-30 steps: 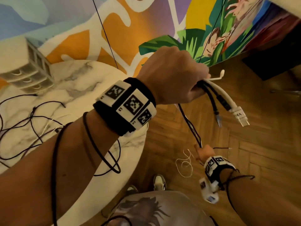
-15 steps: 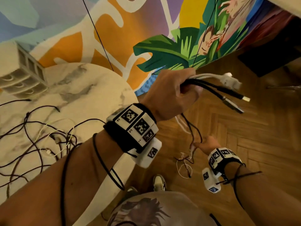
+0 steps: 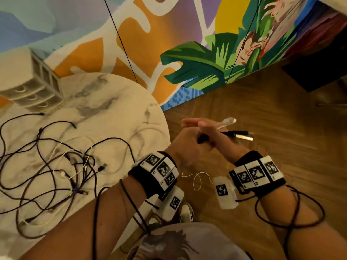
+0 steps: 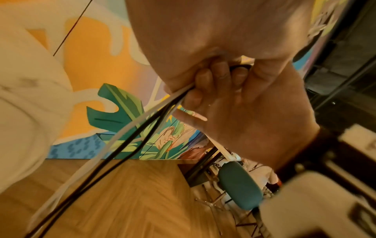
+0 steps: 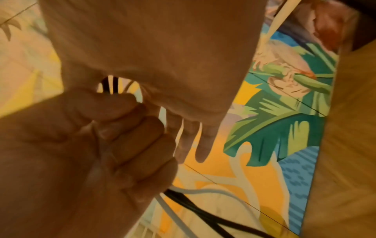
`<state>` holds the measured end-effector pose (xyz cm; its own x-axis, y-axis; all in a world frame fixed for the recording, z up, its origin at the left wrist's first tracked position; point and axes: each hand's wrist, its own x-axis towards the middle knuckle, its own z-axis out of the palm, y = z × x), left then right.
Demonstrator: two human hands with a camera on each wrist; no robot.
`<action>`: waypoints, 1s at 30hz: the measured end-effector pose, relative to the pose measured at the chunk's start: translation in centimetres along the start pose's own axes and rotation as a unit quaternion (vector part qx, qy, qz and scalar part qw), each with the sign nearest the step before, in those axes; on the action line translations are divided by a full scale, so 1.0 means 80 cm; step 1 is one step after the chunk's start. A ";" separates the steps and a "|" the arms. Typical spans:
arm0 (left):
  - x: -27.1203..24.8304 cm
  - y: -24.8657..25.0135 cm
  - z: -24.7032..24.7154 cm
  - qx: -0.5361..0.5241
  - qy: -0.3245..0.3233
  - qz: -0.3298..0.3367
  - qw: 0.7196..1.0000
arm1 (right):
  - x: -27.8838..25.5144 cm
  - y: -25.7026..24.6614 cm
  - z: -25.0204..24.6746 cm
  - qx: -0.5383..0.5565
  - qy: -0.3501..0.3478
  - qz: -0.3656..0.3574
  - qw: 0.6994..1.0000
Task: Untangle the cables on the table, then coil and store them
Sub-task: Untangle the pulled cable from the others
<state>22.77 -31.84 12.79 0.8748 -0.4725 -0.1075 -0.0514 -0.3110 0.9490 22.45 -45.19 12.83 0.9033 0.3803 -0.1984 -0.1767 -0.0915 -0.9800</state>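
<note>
My left hand (image 3: 185,147) is closed in a fist around a bundle of black and white cables (image 3: 232,132), held off the table's right edge above the floor. A white connector (image 3: 228,121), a black plug and a metal USB plug stick out to the right. My right hand (image 3: 204,128) lies against the left fist with its fingers straight, pointing left. In the left wrist view the gripped cables (image 4: 126,136) hang down to the left. In the right wrist view the left fist (image 5: 126,136) sits below my flat right fingers (image 5: 191,141). A tangle of dark and pale cables (image 3: 65,166) lies on the marble table (image 3: 112,113).
A small white drawer unit (image 3: 32,87) stands at the table's back left. A thin white cable (image 3: 197,179) lies on the wooden floor below my hands, near my shoes (image 3: 185,212). A painted wall runs behind, and dark furniture (image 3: 319,72) stands at the far right.
My left hand has come down and closer with the bundle. My right hand has risen from low near the floor to the left fist, and its fingers have straightened.
</note>
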 end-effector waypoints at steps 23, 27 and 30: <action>-0.048 -0.016 -0.039 0.308 0.134 0.186 0.923 | 0.023 0.054 0.127 -0.094 0.058 0.015 0.994; -0.062 -0.031 -0.036 0.289 0.140 0.194 0.927 | 0.019 0.058 0.132 -0.029 -0.010 0.029 0.999; -0.067 -0.034 -0.040 0.267 0.132 0.196 0.934 | 0.019 0.056 0.127 -0.090 0.017 -0.113 0.989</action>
<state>19.75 -25.79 11.72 0.8233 -0.4378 0.3613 -0.5638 -0.5572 0.6097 19.03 -35.69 8.00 0.9250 0.3787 0.0301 0.1020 -0.1713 -0.9799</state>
